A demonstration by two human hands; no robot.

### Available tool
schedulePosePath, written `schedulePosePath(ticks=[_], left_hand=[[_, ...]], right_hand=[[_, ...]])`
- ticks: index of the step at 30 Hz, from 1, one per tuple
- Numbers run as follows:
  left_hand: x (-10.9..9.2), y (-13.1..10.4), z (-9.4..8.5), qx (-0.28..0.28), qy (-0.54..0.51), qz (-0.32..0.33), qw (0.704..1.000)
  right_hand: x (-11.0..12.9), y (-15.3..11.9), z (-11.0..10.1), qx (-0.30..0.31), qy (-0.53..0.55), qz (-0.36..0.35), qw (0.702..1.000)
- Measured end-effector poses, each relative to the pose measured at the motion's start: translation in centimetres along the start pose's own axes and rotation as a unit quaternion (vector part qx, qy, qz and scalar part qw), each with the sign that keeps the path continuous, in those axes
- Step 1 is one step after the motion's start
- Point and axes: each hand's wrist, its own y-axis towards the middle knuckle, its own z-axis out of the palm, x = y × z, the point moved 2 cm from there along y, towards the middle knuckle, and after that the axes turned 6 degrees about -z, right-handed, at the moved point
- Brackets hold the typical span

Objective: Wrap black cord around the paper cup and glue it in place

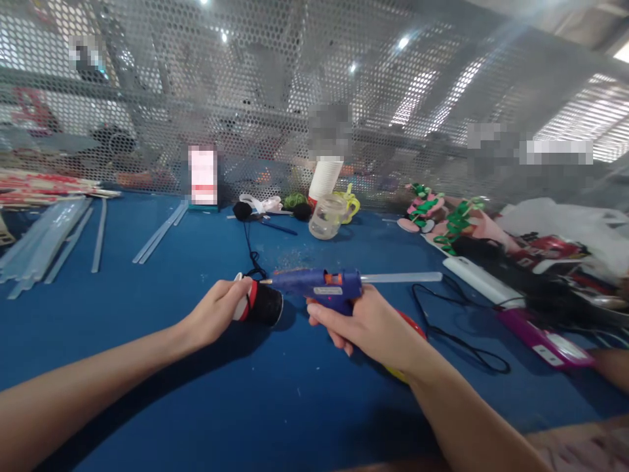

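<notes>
My right hand (356,324) is wrapped round the handle of a blue glue gun (317,283). A clear glue stick (403,278) sticks out of its back end. The nozzle points left and meets the edge of a small cup (265,304), black with a red band and a white end. My left hand (219,311) grips the cup by its white end, tilted on its side above the table. A black cord (253,259) runs from the cup back to a black pom-pom (242,210). Whether the nozzle touches the cup I cannot tell.
Loose glue sticks (49,236) lie at the left on the blue table (196,406). A lit phone (203,176) stands at the back, near a clear jar (327,217). Pipe-cleaner flowers (457,223), a white power strip (484,282) and a purple device (545,337) are at the right.
</notes>
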Motion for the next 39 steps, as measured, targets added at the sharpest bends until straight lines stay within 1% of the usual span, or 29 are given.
schedulePosePath(ticks=[3, 5, 9, 14, 20, 23, 28, 32, 34, 37, 39], left_hand=[[0.3, 0.1, 0.0, -0.007, -0.001, 0.003, 1.0], [0.4, 0.2, 0.0, -0.007, 0.0, 0.009, 1.0], [0.5, 0.2, 0.0, -0.01, 0.008, 0.008, 1.0], [0.4, 0.2, 0.0, -0.007, 0.008, 0.011, 1.0], [0.6, 0.2, 0.0, -0.015, -0.004, 0.008, 1.0], [0.7, 0.2, 0.0, -0.018, 0.001, 0.006, 1.0], [0.6, 0.2, 0.1, -0.012, 0.002, 0.001, 1.0], [0.6, 0.3, 0.1, -0.015, -0.001, -0.004, 1.0], [0.7, 0.3, 0.1, -0.014, -0.003, -0.001, 1.0], [0.8, 0.3, 0.2, -0.011, -0.005, 0.005, 1.0], [0.8, 0.3, 0.2, -0.013, -0.004, 0.006, 1.0]], right_hand=[[0.5, -0.5, 0.3, 0.013, -0.047, 0.019, 0.999], [0.7, -0.6, 0.5, 0.012, -0.081, 0.015, 0.996], [0.8, -0.5, 0.8, 0.006, -0.159, -0.009, 0.987], [1.0, -0.7, 1.0, -0.003, -0.215, -0.047, 0.975], [1.0, -0.8, 1.1, -0.009, -0.3, -0.102, 0.948], [0.8, -0.9, 1.1, -0.027, -0.288, -0.105, 0.952], [1.3, -0.8, 1.3, 0.017, -0.241, -0.099, 0.965], [1.8, -0.8, 1.2, 0.009, -0.248, -0.095, 0.964], [1.8, -0.8, 1.3, 0.016, -0.253, -0.093, 0.963], [1.7, -0.9, 1.3, 0.023, -0.252, -0.102, 0.962], [1.7, -0.9, 1.3, 0.014, -0.25, -0.111, 0.962]])
